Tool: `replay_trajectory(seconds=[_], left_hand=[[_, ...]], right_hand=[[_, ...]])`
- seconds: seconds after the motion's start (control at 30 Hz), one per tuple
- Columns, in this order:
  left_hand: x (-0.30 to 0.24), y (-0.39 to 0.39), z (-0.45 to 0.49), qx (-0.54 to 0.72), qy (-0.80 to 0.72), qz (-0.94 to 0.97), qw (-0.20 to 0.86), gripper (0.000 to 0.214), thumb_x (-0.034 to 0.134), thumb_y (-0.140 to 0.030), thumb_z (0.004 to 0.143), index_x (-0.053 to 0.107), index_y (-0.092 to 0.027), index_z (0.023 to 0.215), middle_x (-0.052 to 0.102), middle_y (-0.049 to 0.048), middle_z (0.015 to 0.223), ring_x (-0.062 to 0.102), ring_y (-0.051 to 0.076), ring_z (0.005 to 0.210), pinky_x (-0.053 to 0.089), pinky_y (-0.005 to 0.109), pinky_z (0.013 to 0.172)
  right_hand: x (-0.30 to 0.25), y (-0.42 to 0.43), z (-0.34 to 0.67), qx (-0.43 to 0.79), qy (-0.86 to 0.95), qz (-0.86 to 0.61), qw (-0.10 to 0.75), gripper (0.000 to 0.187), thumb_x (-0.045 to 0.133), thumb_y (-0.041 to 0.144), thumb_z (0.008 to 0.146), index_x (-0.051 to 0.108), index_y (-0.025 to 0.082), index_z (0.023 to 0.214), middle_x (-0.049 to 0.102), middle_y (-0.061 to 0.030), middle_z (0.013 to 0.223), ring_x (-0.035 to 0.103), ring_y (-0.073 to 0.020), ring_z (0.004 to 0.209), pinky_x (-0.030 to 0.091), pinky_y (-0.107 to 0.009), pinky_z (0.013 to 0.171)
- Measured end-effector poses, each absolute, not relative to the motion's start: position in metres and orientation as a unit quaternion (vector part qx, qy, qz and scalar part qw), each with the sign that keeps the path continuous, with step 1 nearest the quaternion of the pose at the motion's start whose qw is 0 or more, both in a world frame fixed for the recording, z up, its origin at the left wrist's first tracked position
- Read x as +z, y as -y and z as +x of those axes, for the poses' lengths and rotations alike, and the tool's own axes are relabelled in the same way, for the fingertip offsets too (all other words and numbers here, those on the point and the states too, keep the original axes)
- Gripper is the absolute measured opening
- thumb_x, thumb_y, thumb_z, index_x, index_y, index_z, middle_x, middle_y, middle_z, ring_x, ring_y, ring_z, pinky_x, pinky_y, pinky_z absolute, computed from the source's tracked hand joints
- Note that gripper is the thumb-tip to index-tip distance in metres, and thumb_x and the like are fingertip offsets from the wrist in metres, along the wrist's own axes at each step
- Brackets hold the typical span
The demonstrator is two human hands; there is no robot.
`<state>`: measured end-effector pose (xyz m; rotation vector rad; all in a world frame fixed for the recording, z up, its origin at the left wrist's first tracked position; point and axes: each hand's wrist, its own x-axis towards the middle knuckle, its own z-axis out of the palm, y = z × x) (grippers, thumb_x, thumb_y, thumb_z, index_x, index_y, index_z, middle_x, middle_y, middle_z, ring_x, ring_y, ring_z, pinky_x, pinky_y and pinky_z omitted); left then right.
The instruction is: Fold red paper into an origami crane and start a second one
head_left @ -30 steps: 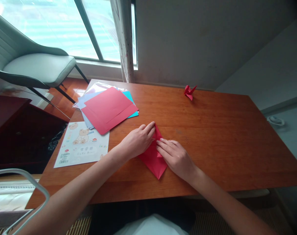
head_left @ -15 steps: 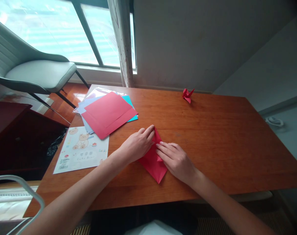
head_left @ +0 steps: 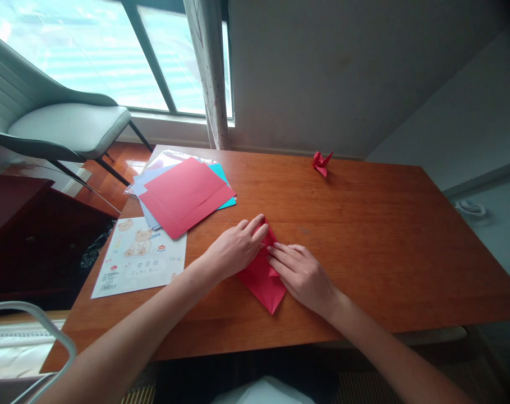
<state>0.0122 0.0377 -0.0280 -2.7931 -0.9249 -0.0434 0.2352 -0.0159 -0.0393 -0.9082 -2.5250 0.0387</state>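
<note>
A folded sheet of red origami paper (head_left: 266, 280) lies on the table in front of me, its lower point toward me and loose flaps in its middle. My left hand (head_left: 238, 247) covers the upper left of the paper, fingers bent and gripping it near its top tip. From the right, my right hand (head_left: 303, 274) rests on the paper's edge, fingers stretched out side by side and fingertips flat on the raised flap. Both thumbs are mostly hidden. A finished red paper crane (head_left: 321, 164) stands at the table's far edge.
Red sheets (head_left: 183, 193) lie over blue and lilac sheets and a clear wrapper at the back left. A white card printed with bears (head_left: 143, 280) lies before them. The wooden table (head_left: 385, 235) stands near a wall. A grey chair (head_left: 69, 123) is by the window.
The left fingers shift slightly at the paper's top, one finger lifting a little toward the right. The right hand and the paper stay almost in place.
</note>
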Motion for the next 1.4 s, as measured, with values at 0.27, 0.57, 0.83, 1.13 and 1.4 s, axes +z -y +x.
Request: replay_trajectory(seconds=[0.27,0.57,0.83,1.13,1.4], left_hand=[[-0.025,-0.038,0.011,0.006,0.300,-0.949,0.100,0.033,0.040,-0.020,0.103,0.072,-0.014,0.110,0.060,0.0108,0.136,0.041,0.031,0.141,0.048,0.039,0.099],[-0.024,-0.036,0.008,-0.022,0.344,-0.938,0.041,0.035,0.045,-0.021,0.101,0.053,-0.020,0.135,0.051,0.0163,0.148,0.049,0.027,0.135,0.050,0.036,0.098],[-0.018,-0.035,0.008,-0.011,0.358,-0.933,0.015,0.030,0.045,-0.025,0.101,0.054,-0.023,0.130,0.040,0.0226,0.154,0.061,0.028,0.119,0.054,0.038,0.091],[-0.009,-0.036,0.011,0.012,0.346,-0.938,-0.020,0.024,0.045,-0.020,0.100,0.059,-0.021,0.118,0.052,0.0176,0.145,0.055,0.029,0.130,0.055,0.038,0.093],[-0.011,-0.035,0.010,-0.001,0.373,-0.927,-0.034,0.022,0.044,-0.022,0.100,0.059,-0.021,0.116,0.038,0.0228,0.156,0.062,0.030,0.118,0.055,0.043,0.092]], right_hand=[[-0.038,0.016,0.235,0.015,0.915,-0.330,0.233,0.030,0.057,0.011,0.096,0.070,0.017,0.122,0.070,-0.0118,0.129,0.063,-0.0244,0.126,0.054,-0.043,0.099],[-0.042,0.016,0.236,0.009,0.916,-0.327,0.231,0.030,0.056,0.012,0.097,0.069,0.015,0.124,0.069,-0.0118,0.132,0.061,-0.0249,0.128,0.053,-0.043,0.100],[-0.044,0.016,0.236,0.013,0.915,-0.330,0.230,0.031,0.055,0.011,0.098,0.067,0.015,0.125,0.069,-0.0111,0.131,0.060,-0.0248,0.129,0.051,-0.042,0.103],[-0.019,0.011,0.237,0.178,0.873,-0.371,0.262,0.034,0.056,0.035,0.099,0.066,0.017,0.125,0.069,-0.0132,0.130,0.062,-0.0269,0.124,0.050,-0.046,0.102],[-0.019,-0.038,0.231,0.204,0.829,-0.426,0.299,0.025,0.048,0.023,0.102,0.071,0.020,0.110,0.074,-0.0068,0.105,0.067,-0.0215,0.098,0.053,-0.038,0.090]])
